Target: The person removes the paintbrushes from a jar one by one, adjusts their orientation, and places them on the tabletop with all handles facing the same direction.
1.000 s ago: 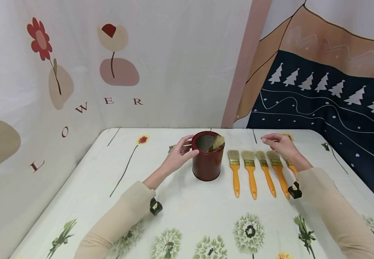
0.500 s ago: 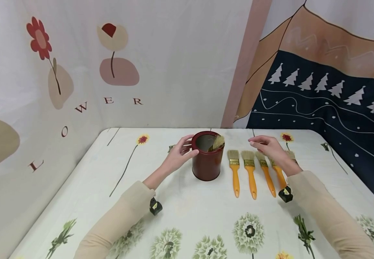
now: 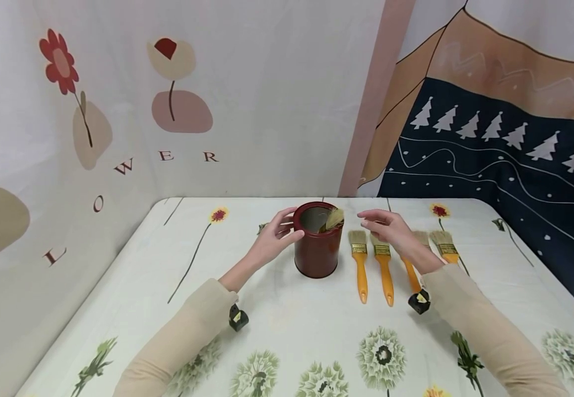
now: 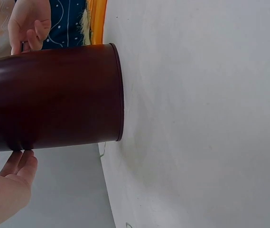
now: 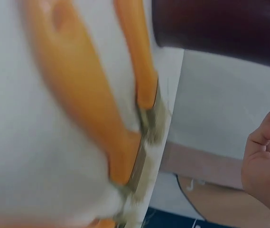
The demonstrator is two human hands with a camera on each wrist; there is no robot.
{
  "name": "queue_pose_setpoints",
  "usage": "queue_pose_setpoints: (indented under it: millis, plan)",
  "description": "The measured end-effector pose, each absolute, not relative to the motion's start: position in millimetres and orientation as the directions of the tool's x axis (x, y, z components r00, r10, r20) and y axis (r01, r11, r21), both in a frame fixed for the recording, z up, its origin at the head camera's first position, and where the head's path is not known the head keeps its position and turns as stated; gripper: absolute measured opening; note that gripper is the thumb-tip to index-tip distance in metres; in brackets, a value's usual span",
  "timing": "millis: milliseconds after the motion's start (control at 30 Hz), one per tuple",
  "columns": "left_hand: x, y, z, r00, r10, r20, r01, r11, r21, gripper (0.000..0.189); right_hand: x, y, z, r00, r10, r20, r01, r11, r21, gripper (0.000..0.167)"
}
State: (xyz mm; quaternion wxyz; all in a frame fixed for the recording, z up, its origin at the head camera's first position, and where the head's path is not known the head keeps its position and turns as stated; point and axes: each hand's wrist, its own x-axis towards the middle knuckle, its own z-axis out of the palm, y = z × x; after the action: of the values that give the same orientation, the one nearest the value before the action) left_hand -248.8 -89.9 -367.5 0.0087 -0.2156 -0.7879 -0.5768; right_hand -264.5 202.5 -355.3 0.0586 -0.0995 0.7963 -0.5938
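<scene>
A dark red can (image 3: 316,256) stands upright on the table. Its top is uncovered, and a paintbrush (image 3: 335,218) leans inside, bristles up over the right rim. My left hand (image 3: 269,240) touches the can's left side near the rim; in the left wrist view the fingertips (image 4: 26,164) meet its wall. To the right of the can, my right hand (image 3: 391,231) hovers over the bristle ends of a row of paintbrushes, fingers loosely bent around nothing. In the row, one brush (image 3: 360,267) lies nearest the can and another (image 3: 386,275) beside it; others are partly covered by my right hand and sleeve.
A flower-printed white cloth (image 3: 277,331) covers the table. A pale wall hanging (image 3: 277,110) rises behind the table's back edge. A dark hanging with trees (image 3: 490,154) closes the right side. The rightmost brush (image 3: 444,245) shows beyond my right forearm.
My right hand has moved left along the row of brushes toward the can, carrying nothing. My left hand and the can have stayed in place.
</scene>
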Motion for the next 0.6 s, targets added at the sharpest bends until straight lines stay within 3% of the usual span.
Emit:
queue_pose_setpoints:
  millis: [333,600]
  plan:
    - [-249,-90,-368,-0.904,0.333,0.269,0.356,0.238,0.904,0.058,-255,176,-337,-0.96,-0.275,0.048,-0.112,0.223,-0.968,0.037]
    - [-249,-89,-369,-0.911,0.324,0.256,0.342,0.244,0.908,0.058,-274,172,-344,-0.944,-0.329,0.028,-0.082,0.149,-0.985,0.039]
